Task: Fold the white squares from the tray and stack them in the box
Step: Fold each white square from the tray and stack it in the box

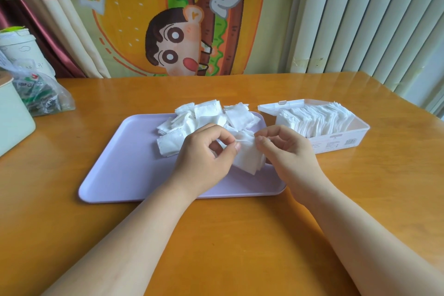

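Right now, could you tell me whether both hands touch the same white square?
Touching. Head view: left hand and right hand each pinch the white square by its upper edge.

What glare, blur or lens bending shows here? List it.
Head view: soft glare sheens the table at its far side; the wide lens slants the blinds; stacked squares in the box are washed out; left hand, right hand and held square are sharp.

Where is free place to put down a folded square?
Bare: the tray's left half, between its left rim and the loose squares; also the table in front of it. Crowded: the tray's far right, where left hand and right hand pinch a square, and the nearly full box.
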### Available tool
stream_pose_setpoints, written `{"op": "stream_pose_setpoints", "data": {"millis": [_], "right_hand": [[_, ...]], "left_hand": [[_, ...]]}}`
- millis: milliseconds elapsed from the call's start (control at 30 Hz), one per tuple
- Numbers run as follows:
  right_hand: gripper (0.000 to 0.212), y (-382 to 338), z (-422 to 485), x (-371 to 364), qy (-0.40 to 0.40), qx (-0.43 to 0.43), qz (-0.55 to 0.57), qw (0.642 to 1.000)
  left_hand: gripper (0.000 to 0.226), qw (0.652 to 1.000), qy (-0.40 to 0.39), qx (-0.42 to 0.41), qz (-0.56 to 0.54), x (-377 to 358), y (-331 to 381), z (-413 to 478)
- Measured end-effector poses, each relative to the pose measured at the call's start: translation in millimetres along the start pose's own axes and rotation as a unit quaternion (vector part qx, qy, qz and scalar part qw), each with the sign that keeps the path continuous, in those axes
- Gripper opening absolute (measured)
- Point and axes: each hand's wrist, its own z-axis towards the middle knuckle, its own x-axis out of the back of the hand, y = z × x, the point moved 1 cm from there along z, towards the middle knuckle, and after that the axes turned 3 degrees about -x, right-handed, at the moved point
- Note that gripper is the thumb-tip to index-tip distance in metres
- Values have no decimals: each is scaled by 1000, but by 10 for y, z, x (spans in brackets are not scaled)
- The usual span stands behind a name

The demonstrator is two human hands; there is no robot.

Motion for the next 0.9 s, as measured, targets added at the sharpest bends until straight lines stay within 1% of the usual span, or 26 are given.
{"op": "stream_pose_setpoints", "data": {"millis": [133,233,333,400,467,567,600,633,700,733,767,800,867,900], "right_hand": [[11,-3,-8,-18,-18,18,-28,999],[8,-21,-18,-20,-32,31,-23,999],[17,-53,-48,-31,-63,37,-36,997],[21,-39,-53,-36,-55,46,-80,994],[19,-20,-44,-25,-38,46,-102,993],[11,-7,-31,1,-38,50,-120,991],[9,-5,-30,8,-42,56,-126,990],[9,-13,-32,8,-50,61,-130,988],[16,-37,-35,9,-75,65,-145,984],[19,-45,-34,17,-90,66,-157,981],[20,-50,-36,22,-104,67,-166,978],[22,-54,-35,28,-112,67,-178,975],[30,-67,-43,34,-116,63,-192,973],[34,-72,-48,29,-112,59,-194,973]], "left_hand": [[14,999,-15,38,-24,16,6,-3],[13,998,-16,48,-26,16,10,-7],[11,998,-15,57,-26,16,8,-9],[11,998,-16,62,-25,19,16,-7],[11,998,-14,61,-24,24,30,-5],[7,998,-11,58,-23,35,32,6],[13,997,-19,65,-25,39,25,6],[29,996,-37,74,-22,42,11,2],[66,991,-92,92,-13,40,-22,-6],[74,989,-116,94,-7,36,-26,-7],[73,987,-131,91,-5,31,-22,-10],[65,986,-137,90,-3,28,-23,-6],[50,988,-127,90,8,26,-27,0],[47,989,-122,88,14,32,-37,5]]}}
